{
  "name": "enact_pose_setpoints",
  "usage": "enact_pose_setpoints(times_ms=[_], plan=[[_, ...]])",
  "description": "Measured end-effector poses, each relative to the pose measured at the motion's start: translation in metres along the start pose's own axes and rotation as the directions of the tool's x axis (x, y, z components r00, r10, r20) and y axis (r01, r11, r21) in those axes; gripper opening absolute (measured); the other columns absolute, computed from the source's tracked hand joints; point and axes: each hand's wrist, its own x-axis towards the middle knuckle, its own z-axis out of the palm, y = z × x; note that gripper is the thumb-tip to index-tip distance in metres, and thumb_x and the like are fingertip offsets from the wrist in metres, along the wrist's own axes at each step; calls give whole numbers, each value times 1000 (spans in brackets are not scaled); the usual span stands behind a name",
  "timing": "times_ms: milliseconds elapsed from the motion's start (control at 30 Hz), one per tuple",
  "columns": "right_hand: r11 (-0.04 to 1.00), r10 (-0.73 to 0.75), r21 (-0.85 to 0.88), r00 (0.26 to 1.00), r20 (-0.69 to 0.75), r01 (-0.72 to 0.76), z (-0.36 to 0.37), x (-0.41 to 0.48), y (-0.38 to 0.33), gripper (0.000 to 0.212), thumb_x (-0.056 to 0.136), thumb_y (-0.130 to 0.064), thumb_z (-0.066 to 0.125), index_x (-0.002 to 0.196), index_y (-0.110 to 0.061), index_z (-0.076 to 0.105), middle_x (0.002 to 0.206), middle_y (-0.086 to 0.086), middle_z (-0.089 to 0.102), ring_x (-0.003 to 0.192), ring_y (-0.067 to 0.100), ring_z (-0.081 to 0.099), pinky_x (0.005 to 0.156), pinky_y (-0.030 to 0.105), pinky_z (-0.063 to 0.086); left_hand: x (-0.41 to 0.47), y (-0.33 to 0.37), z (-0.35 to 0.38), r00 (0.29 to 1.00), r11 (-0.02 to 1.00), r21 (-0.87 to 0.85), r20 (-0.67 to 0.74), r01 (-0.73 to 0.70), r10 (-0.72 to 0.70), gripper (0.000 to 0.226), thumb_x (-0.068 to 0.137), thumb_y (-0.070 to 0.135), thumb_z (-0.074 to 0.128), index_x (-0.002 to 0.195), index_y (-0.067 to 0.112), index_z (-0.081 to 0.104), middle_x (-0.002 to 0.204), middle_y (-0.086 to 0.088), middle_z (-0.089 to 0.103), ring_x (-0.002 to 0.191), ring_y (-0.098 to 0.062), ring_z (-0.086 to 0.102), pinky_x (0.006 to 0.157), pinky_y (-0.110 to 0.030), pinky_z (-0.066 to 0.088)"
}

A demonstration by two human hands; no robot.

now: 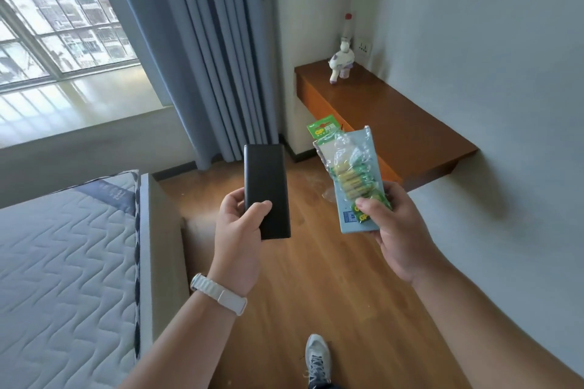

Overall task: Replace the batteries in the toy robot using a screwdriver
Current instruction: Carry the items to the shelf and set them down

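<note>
Your grey sneaker (317, 360) stands on the wood floor (316, 278) at 6 o'clock, with a quilted mattress (63, 262) at 8 o'clock. Higher up, your left hand (237, 230), a white strap (218, 294) on its wrist, grips the lower end of a flat black case (267, 191), thumb across its face. At its 3 o'clock, your right hand (395, 230) clasps a green battery pack (350, 167) against a pale blue box (350, 224). Far off at 1 o'clock, the toy robot (340, 63) stands upright on a wooden desk (395, 123), near grey curtains (205, 57) at 12 o'clock.

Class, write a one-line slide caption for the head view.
Left hand grips a black case, right hand a battery pack; a toy stands on the desk ahead.
</note>
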Motion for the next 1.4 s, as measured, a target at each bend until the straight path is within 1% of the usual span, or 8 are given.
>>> enact_pose_setpoints(times_ms=[200,533,733,833,900,1067,1167,1400], plan=[[1000,-8,17,999,53,7,11,103,-18,61,67,-37,76,120,-16,57,110,10,70,101,25,71,82,39,56,92,20,28,1000,999,22,-16,-24,25,43,74,17,71,116,15,59,89,4,77,82,-20,75,62,-34,59],[1000,1,15,999,45,-2,37,200,-23,48,75,-28,71,118,-14,56,110,12,69,99,25,71,80,36,57,199,43,44,1000,999,18,6,-27,27,46,73,16,70,118,13,59,92,-2,75,79,-18,74,60,-33,58],[1000,-23,-3,999,-44,23,63,260,-14,49,68,-36,75,111,-18,60,100,2,73,95,21,72,75,30,56,281,47,42,996,1000,25,86,9,-11,41,77,12,69,116,11,59,89,-1,76,78,-19,74,59,-32,58],[1000,-24,-5,994,-103,23,83,293,-13,42,64,-43,77,103,-31,66,98,-2,73,95,18,72,70,24,56,331,55,39,989,998,56,142,41,-48,30,87,5,67,116,11,59,94,-5,74,79,-19,73,59,-35,58],[1000,-25,-10,991,-133,24,99,316,-14,33,66,-45,78,97,-39,68,98,-3,73,96,17,72,70,23,56,365,64,39,982,997,56,177,50,-59,36,78,12,70,113,12,60,93,-5,74,77,-17,73,59,-36,59],[998,-37,-62,968,-249,23,132,367,-14,57,66,-46,77,115,-24,58,103,-2,72,100,18,71,73,26,56,450,78,37,966,995,70,245,74,-89,24,89,2,66,110,13,61,90,-4,75,76,-18,73,57,-37,59],[997,-54,-70,948,-314,34,145,386,-13,58,67,-45,77,116,-22,57,103,-1,72,100,18,71,75,30,58,488,82,39,944,991,101,308,89,-116,22,91,1,63,107,16,61,84,1,76,75,-18,74,55,-36,59],[998,-38,-70,876,-480,5,142,406,-10,59,62,-45,77,113,-21,57,108,7,70,98,20,72,83,41,59,538,78,66,884,985,107,436,135,-168,35,75,19,69,108,19,61,85,5,77,76,-14,74,56,-33,58]])
